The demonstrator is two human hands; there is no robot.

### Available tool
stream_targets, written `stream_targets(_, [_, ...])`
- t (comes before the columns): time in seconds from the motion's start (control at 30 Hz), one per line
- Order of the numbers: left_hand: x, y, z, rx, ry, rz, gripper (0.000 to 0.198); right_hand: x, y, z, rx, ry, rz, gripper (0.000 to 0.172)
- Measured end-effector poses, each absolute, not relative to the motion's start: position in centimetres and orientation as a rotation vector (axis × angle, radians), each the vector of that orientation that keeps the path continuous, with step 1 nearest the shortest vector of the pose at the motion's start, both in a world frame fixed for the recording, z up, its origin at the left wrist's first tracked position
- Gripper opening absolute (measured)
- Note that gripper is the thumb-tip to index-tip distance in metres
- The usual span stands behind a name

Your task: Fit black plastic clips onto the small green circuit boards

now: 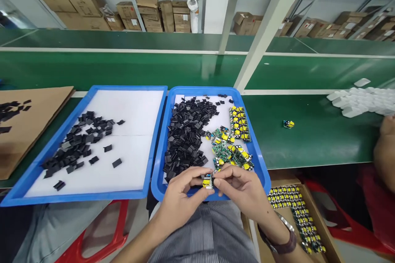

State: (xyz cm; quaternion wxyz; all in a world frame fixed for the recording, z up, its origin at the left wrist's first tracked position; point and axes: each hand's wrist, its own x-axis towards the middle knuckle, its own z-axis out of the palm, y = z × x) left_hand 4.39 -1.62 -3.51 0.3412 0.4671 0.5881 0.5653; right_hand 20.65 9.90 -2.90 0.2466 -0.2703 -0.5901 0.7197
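Note:
Over the near edge of a blue tray (156,181), my two hands meet around a small circuit board (207,181) with a yellow part on it. Its left side is pinched between the thumb and fingers of my left hand (185,191). The closed fingertips of my right hand (239,185) press against its right side; whether they also hold a small piece is hidden. Inside the tray, a heap of black plastic pieces (187,131) lies at the left. Loose circuit boards (226,152) with yellow parts lie at the right, below a neat block of boards (239,124).
A second blue tray (163,111) at the left holds scattered black pieces. Further left is a cardboard sheet (40,131). One board (288,124) lies on the green table (296,148). White parts (361,100) and another person's arm (385,152) are at the right. An open carton (280,230) holds rows of boards.

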Motion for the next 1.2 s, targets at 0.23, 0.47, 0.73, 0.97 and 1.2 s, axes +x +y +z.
stream_targets(0.23, [4.1,-1.8,-4.1,1.504,1.538,1.569,0.041,20.2,9.6,-2.0,-0.816,-1.729,1.878,0.017])
stream_targets(0.47, [4.6,-1.7,-4.0,1.561,1.628,1.498,0.043,20.1,9.9,-2.5,-0.761,-1.737,1.833,0.011])
stream_targets(0.73, [5.4,-1.3,-3.8,1.500,1.805,1.610,0.033,21.2,8.4,-3.9,-0.718,-1.702,1.639,0.026])
stream_targets(0.97, [5.7,-1.4,-4.1,1.495,1.848,1.704,0.031,20.9,7.4,-3.7,-0.644,-1.856,1.449,0.035])
stream_targets(1.2, [5.4,-1.8,-4.7,1.510,1.860,1.732,0.034,19.8,7.4,-3.0,-0.559,-2.036,1.378,0.044])
